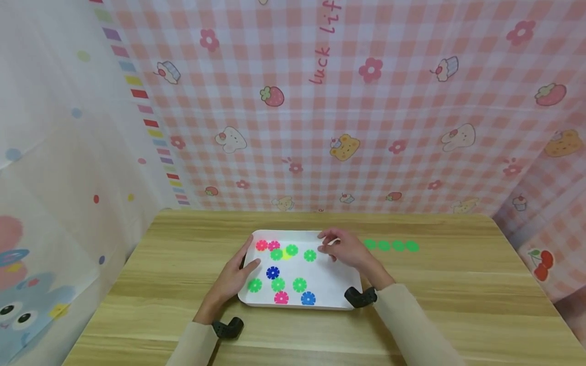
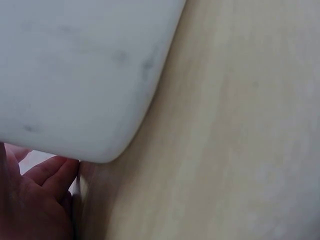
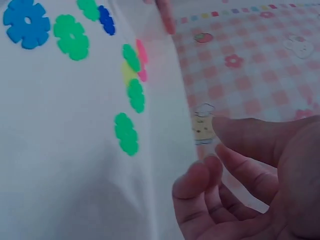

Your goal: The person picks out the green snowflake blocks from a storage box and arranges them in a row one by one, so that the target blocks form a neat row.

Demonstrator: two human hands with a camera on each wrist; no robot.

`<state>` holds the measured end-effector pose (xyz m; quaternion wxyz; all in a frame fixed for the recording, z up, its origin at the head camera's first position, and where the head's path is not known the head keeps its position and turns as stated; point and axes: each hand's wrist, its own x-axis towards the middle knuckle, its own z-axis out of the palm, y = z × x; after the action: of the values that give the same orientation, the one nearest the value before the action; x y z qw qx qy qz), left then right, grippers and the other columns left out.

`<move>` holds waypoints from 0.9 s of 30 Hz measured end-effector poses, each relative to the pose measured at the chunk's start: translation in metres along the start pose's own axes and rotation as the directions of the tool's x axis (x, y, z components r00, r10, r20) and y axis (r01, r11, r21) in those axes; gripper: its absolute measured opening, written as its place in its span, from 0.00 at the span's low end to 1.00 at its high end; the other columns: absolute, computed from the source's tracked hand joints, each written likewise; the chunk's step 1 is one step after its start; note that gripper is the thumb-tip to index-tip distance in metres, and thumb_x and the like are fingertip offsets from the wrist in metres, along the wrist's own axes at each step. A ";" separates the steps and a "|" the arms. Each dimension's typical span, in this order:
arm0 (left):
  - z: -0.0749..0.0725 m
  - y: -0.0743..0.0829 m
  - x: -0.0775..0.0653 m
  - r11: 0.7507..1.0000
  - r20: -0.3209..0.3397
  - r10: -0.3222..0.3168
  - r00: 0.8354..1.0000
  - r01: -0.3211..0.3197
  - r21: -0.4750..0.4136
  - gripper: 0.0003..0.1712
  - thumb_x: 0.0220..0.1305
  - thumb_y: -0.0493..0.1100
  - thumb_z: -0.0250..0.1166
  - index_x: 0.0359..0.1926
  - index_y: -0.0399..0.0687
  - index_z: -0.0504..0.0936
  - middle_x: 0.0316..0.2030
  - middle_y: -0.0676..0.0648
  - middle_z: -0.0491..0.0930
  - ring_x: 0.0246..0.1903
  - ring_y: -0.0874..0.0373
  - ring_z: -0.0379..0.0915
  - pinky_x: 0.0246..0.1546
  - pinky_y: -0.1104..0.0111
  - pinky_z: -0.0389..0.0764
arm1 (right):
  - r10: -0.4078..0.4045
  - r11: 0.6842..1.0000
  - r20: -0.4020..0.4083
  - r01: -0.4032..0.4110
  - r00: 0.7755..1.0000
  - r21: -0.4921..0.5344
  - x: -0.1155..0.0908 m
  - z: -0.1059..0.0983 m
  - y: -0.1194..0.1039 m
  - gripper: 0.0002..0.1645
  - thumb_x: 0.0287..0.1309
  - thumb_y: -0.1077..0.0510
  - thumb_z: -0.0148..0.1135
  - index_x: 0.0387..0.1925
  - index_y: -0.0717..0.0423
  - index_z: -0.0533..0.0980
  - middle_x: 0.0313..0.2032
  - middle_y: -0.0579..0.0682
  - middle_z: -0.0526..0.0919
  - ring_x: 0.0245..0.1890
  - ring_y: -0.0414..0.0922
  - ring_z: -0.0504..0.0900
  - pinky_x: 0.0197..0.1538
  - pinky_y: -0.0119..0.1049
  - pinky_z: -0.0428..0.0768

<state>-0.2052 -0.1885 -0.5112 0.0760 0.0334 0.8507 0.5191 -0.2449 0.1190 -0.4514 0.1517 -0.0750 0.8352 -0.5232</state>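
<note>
At the wooden desk (image 1: 160, 284), the left hand (image 1: 234, 277) grips a white rectangular tray (image 1: 329, 282). The right hand (image 1: 346, 248), empty, loosely curled, should pinch the tray's notched green discs (image 1: 297, 283) edgewise.

Smooth plastic tray (image 1: 327, 279); wood-grain table (image 1: 480, 284)

I've got a wooden table (image 1: 458, 295) on my feed, and straight behind it hangs a pink checked cloth (image 1: 302, 122), printed with strawberries (image 1: 273, 96), bears (image 1: 345, 147) and the word "luck" (image 1: 319, 66), high above the table. Left of the table, here's a white cloth (image 1: 68, 168) carrying a blue cartoon animal (image 1: 38, 300); off the table's right edge, printed cherries (image 1: 541, 264).
</note>
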 end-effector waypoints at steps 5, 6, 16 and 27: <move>0.000 0.000 0.000 1.000 0.002 -0.005 1.000 0.005 0.003 0.39 0.76 0.50 0.54 0.79 0.64 0.45 0.79 0.49 0.42 0.78 0.49 0.34 0.76 0.50 0.40 | 0.071 0.996 0.071 -0.067 0.995 -0.063 0.009 0.016 0.004 0.17 0.61 0.61 0.66 0.52 0.57 0.77 0.34 0.52 0.78 0.23 0.46 0.75 0.29 0.34 0.73; 0.000 0.000 0.000 1.000 0.002 -0.005 1.000 0.005 0.004 0.39 0.76 0.50 0.54 0.79 0.64 0.45 0.79 0.50 0.42 0.78 0.49 0.34 0.76 0.50 0.40 | 0.086 0.994 0.075 -0.081 0.993 -0.074 0.010 0.018 0.005 0.17 0.61 0.61 0.66 0.51 0.57 0.77 0.33 0.52 0.78 0.22 0.46 0.75 0.29 0.34 0.72; 0.000 0.000 0.001 1.000 -0.003 -0.018 1.000 0.018 0.006 0.39 0.75 0.51 0.54 0.79 0.66 0.45 0.79 0.51 0.42 0.78 0.50 0.35 0.76 0.50 0.41 | 0.157 0.978 0.017 -0.153 0.987 -0.139 0.017 0.031 0.009 0.20 0.58 0.61 0.68 0.52 0.53 0.77 0.27 0.51 0.74 0.19 0.43 0.71 0.24 0.32 0.68; 0.001 0.001 0.001 1.000 0.000 -0.007 1.000 0.007 -0.004 0.40 0.75 0.50 0.54 0.79 0.64 0.44 0.79 0.50 0.42 0.78 0.49 0.34 0.76 0.50 0.41 | 0.125 0.975 -0.044 -0.131 0.991 -0.180 0.021 0.036 0.014 0.16 0.56 0.61 0.70 0.48 0.51 0.80 0.29 0.51 0.73 0.23 0.43 0.70 0.24 0.31 0.69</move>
<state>-0.2057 -0.1874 -0.5105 0.0777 0.0303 0.8497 0.5207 -0.2524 0.0887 -0.4818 0.1641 -0.0263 0.8850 -0.4349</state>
